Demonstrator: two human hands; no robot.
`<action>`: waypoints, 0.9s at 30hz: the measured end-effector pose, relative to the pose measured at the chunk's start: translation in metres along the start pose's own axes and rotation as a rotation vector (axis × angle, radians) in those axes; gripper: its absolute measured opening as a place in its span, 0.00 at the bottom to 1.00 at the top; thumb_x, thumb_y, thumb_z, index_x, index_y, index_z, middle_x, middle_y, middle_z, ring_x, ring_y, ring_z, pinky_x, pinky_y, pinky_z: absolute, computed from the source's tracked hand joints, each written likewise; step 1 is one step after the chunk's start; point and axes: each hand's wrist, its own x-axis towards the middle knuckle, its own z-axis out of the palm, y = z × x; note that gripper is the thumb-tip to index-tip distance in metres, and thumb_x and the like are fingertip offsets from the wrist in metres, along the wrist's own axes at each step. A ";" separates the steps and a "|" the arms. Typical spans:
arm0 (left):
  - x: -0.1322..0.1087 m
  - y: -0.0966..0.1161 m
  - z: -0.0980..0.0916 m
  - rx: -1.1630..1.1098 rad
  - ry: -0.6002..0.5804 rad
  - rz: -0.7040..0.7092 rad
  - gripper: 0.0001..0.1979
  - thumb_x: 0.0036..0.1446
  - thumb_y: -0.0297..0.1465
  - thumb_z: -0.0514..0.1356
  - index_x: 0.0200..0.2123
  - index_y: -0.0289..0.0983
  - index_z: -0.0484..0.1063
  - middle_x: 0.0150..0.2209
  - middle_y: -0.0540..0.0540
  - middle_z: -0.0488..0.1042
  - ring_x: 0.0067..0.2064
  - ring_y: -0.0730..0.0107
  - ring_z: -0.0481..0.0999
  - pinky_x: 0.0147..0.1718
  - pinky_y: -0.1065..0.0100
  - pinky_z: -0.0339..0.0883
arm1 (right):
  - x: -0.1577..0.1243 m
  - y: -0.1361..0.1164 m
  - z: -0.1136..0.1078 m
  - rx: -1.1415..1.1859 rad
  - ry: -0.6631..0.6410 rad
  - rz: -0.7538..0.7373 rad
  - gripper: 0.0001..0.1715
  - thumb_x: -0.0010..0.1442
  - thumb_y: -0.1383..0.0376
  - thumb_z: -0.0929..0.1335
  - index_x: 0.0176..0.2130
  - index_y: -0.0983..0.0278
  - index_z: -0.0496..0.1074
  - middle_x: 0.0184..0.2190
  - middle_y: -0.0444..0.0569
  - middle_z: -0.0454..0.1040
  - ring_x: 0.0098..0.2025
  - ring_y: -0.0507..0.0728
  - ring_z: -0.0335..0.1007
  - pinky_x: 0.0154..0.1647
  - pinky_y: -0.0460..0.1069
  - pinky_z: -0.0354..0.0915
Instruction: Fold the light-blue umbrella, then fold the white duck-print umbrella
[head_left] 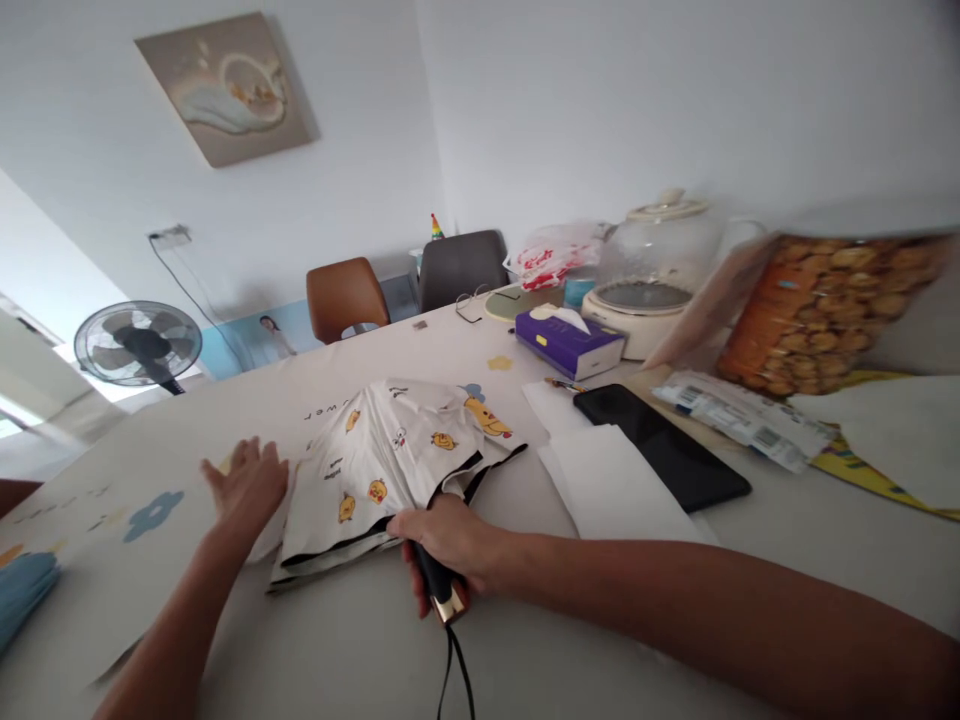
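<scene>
A white folding umbrella (397, 440) with yellow chick prints and a black edge lies loosely folded on the table, its canopy pointing away from me. My right hand (450, 545) is wrapped round its black handle, which has a gold end and a black wrist strap (457, 670) hanging down. Just left of the canopy, my left hand (247, 482) hovers over or rests on the tablecloth with fingers spread; whether it touches the cloth is hard to tell. Nothing shows in it.
White paper (619, 480) and a black phone (660, 445) lie to the right. Behind them are a purple tissue pack (570, 342), a glass kettle (652, 270) and a bag of walnuts (832, 310). Blue fabric (26, 595) sits at the left edge. Chairs (347, 298) stand beyond the table.
</scene>
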 end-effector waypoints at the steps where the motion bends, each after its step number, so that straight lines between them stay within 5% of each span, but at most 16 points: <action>1: 0.000 0.003 -0.011 -0.025 0.080 -0.007 0.21 0.58 0.33 0.42 0.48 0.32 0.67 0.57 0.32 0.61 0.59 0.47 0.56 0.53 0.37 0.41 | 0.000 0.000 0.000 -0.001 0.002 0.001 0.11 0.55 0.66 0.60 0.23 0.67 0.60 0.08 0.46 0.64 0.08 0.53 0.61 0.05 0.42 0.54; 4: -0.009 0.045 -0.049 -0.414 0.154 0.110 0.20 0.58 0.38 0.44 0.46 0.37 0.68 0.49 0.41 0.71 0.51 0.58 0.68 0.51 0.57 0.59 | 0.000 -0.001 0.001 -0.005 0.000 0.007 0.10 0.56 0.67 0.60 0.24 0.66 0.60 0.08 0.45 0.64 0.08 0.53 0.61 0.08 0.45 0.60; 6: -0.020 0.091 -0.071 -0.648 0.090 0.355 0.19 0.58 0.41 0.47 0.44 0.40 0.69 0.46 0.46 0.73 0.49 0.64 0.70 0.49 0.64 0.62 | -0.001 -0.002 0.002 -0.002 0.006 0.009 0.09 0.55 0.67 0.60 0.25 0.67 0.60 0.08 0.45 0.64 0.08 0.54 0.61 0.09 0.47 0.62; 11: -0.037 0.182 -0.103 -0.361 0.025 0.897 0.23 0.49 0.38 0.57 0.50 0.41 0.66 0.50 0.46 0.69 0.52 0.59 0.64 0.52 0.58 0.56 | -0.007 -0.005 0.002 0.009 0.038 -0.001 0.07 0.54 0.69 0.61 0.24 0.67 0.60 0.08 0.44 0.63 0.08 0.54 0.61 0.09 0.47 0.62; 18: -0.033 0.197 -0.119 0.096 0.004 0.973 0.24 0.41 0.21 0.53 0.46 0.34 0.64 0.48 0.40 0.67 0.47 0.58 0.65 0.43 0.59 0.60 | -0.009 -0.004 0.001 -0.028 -0.003 -0.009 0.10 0.56 0.67 0.61 0.24 0.66 0.60 0.09 0.43 0.63 0.09 0.54 0.62 0.07 0.45 0.59; 22: -0.033 0.206 -0.117 0.193 0.095 0.871 0.17 0.46 0.21 0.50 0.41 0.32 0.65 0.41 0.38 0.69 0.43 0.56 0.68 0.39 0.58 0.60 | -0.009 -0.004 0.001 -0.044 0.011 -0.001 0.10 0.56 0.66 0.61 0.24 0.66 0.60 0.10 0.45 0.64 0.09 0.54 0.62 0.06 0.46 0.58; 27: -0.027 0.209 -0.120 0.217 -0.013 0.759 0.14 0.47 0.22 0.50 0.40 0.33 0.66 0.37 0.38 0.72 0.41 0.56 0.71 0.38 0.60 0.61 | -0.009 -0.004 0.002 -0.049 -0.002 -0.002 0.10 0.56 0.66 0.61 0.24 0.66 0.59 0.10 0.45 0.65 0.09 0.54 0.62 0.06 0.45 0.57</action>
